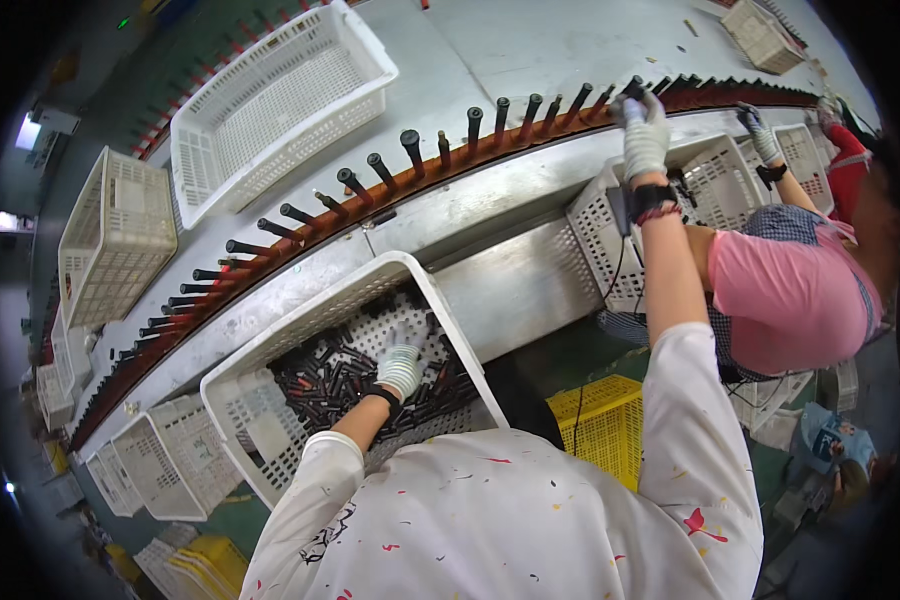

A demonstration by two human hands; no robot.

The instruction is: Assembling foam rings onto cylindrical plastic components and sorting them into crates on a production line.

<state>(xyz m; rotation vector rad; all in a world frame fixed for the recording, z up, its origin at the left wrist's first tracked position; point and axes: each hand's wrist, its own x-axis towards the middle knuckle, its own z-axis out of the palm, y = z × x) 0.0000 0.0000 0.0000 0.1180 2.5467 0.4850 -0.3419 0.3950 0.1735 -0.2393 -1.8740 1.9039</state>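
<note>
My left hand (400, 366), in a striped white glove, reaches into a white plastic basket (232, 395). Its fingers look stretched out over a heap of short black tube pieces (320, 385), some with reddish parts; the fingertips blur into the pile. My right hand (646, 140), gloved the same way, is raised at the long rail (440, 172) of upright pegs. Its fingers close around a black tube piece (634, 90) at the top of a peg. Black pieces (411, 145) cap many pegs along the rail, while a few thinner pegs (444, 148) show between them.
A large white basket (185, 160) and a tilted one (135, 215) stand beyond the rail. On the right a co-worker in pink (785, 300) sits close, a gloved hand (763, 140) at the same rail. A yellow crate (610, 420) is below my right arm.
</note>
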